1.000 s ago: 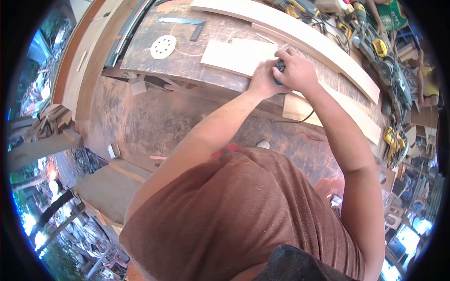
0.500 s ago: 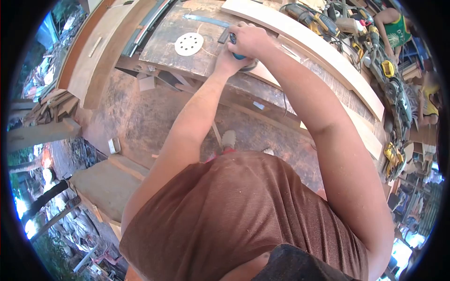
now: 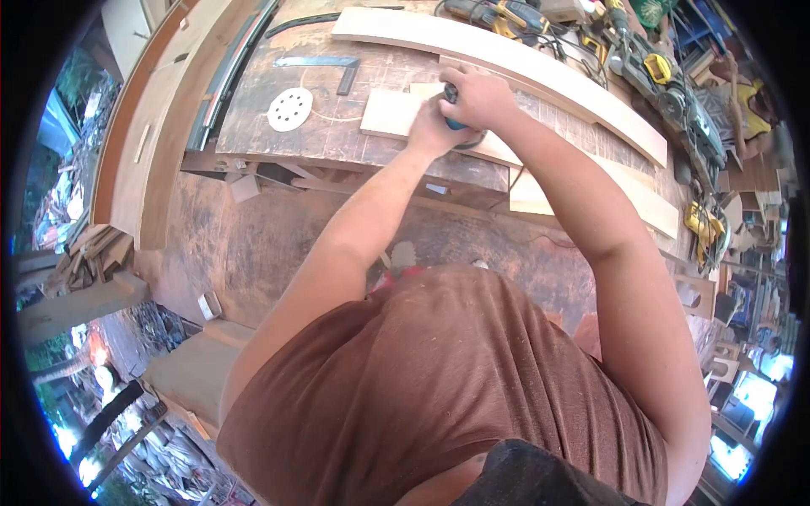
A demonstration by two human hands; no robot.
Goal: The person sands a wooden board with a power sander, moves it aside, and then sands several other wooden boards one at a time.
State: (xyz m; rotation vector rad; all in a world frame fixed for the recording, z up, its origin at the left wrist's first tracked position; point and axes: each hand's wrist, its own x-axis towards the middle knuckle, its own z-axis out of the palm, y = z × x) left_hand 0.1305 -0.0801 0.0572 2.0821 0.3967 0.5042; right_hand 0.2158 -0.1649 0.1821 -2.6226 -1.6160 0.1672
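Note:
Both of my hands are wrapped round a blue and black sander (image 3: 454, 123), which rests on a pale wooden board (image 3: 388, 113). My right hand (image 3: 481, 97) grips its top from the right, and my left hand (image 3: 432, 130) holds its left side. Much of the sander is hidden by my fingers. Left of the board lie a round white sanding disc (image 3: 289, 110) with holes and a try square (image 3: 346, 78) with a metal blade.
A long pale plank (image 3: 506, 67) lies along the far side of the workbench (image 3: 253, 118). Corded power tools (image 3: 519, 15) crowd the bench's far right. Beyond them another person (image 3: 747, 110) sits. Long wooden boards (image 3: 156, 126) stand at the left.
My hands and the sander have moved right along the board, and its left end now shows. The camera view has also turned, shifting the bench.

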